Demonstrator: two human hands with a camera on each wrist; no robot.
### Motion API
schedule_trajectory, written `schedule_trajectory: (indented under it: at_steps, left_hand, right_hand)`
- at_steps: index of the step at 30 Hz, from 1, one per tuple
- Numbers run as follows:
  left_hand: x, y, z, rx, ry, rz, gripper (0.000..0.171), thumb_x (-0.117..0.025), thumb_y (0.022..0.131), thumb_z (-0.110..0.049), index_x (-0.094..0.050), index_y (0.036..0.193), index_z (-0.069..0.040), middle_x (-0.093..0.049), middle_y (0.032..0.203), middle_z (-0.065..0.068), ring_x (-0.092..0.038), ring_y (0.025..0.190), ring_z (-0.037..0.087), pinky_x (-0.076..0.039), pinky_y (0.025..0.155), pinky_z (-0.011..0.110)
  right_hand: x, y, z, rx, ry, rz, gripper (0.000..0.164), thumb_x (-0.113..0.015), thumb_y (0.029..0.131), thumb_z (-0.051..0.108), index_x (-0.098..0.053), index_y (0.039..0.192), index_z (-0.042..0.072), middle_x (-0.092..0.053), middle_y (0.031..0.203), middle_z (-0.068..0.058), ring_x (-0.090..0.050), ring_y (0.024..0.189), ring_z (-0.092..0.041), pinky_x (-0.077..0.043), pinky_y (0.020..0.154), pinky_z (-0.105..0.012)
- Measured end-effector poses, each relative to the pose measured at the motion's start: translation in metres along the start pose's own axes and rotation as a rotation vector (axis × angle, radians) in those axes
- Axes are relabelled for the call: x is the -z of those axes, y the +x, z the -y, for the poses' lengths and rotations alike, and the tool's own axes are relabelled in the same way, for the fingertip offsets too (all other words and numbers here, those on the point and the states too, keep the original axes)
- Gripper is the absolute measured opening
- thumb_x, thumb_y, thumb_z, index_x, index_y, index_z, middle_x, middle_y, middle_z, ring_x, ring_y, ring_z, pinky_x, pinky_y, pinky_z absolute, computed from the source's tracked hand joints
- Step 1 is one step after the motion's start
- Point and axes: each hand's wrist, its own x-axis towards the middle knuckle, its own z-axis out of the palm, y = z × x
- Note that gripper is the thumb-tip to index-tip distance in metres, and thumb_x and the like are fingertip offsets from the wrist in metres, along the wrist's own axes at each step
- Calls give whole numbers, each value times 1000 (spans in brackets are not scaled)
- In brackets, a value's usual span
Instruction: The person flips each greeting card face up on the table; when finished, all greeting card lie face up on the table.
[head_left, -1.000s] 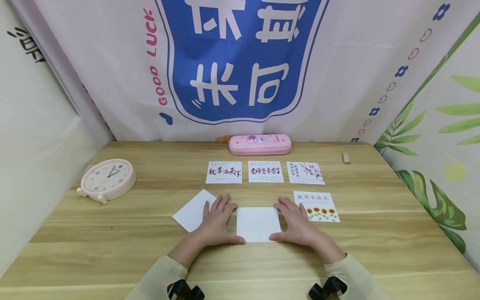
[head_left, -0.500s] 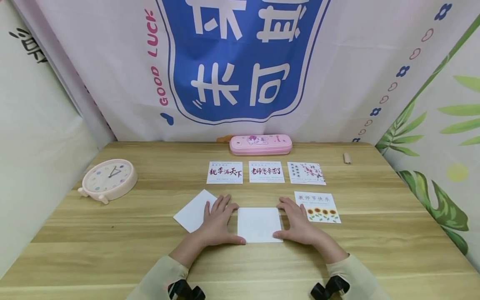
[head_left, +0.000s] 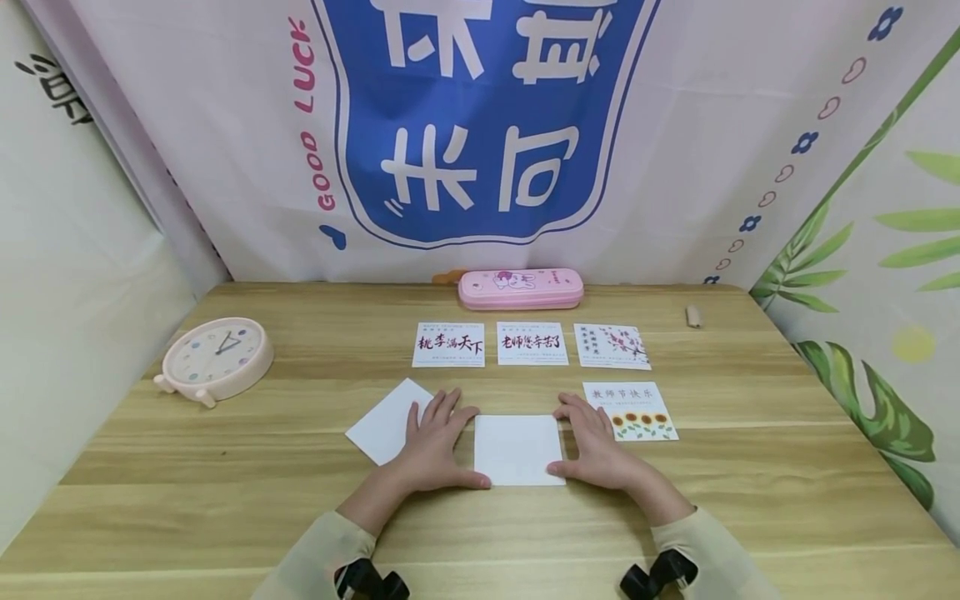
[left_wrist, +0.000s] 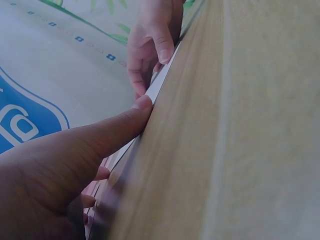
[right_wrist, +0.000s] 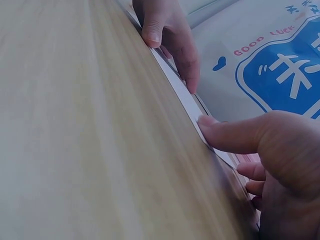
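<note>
A blank white card (head_left: 519, 450) lies flat on the wooden table between the two hands. My left hand (head_left: 433, 450) rests at its left side, fingers spread, thumb on the near left corner and index fingertip by the far left corner. On the opposite side, my right hand (head_left: 596, 446) has its thumb at the near right corner and its index finger by the far right one. A second blank card (head_left: 384, 422), turned at an angle, is partly covered by the left fingers. The right fingers overlap the left edge of a sunflower card (head_left: 641, 421).
Three printed cards form a row farther back: a left one (head_left: 448, 354), a middle one (head_left: 532, 354) and a blossom one (head_left: 633, 357). Behind them is a pink pencil case (head_left: 520, 289). A pale clock (head_left: 216, 358) lies at left, a small beige piece (head_left: 692, 316) back right.
Over the last second my right hand has shifted slightly right, its thumb nearer the blank card's edge. The sunflower card has slid a little left. My left hand looks unmoved.
</note>
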Motion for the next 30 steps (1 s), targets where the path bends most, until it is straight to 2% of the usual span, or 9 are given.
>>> schedule_trajectory:
  at_steps: [18,30]
  left_hand:
    - [2,1,-1,16,-13,2,90,-66,51,-66,-42,122,-16,-19,138,15,-8,126,31,3,93,57]
    - [1,1,-2,22,-18,5,90,-67,51,-64,-42,122,-15,-19,138,16,-8,126,31,3,93,57]
  right_hand:
    - [0,1,-1,-13,1,7,64,-72,67,27,-38,114,0,-20,136,-21,-9,126,-34,3,96,-54]
    - [-1,0,-1,-3,6,0,61,-72,67,25,-38,111,0,-21,135,-22,-10,125,-34,3,95,-54]
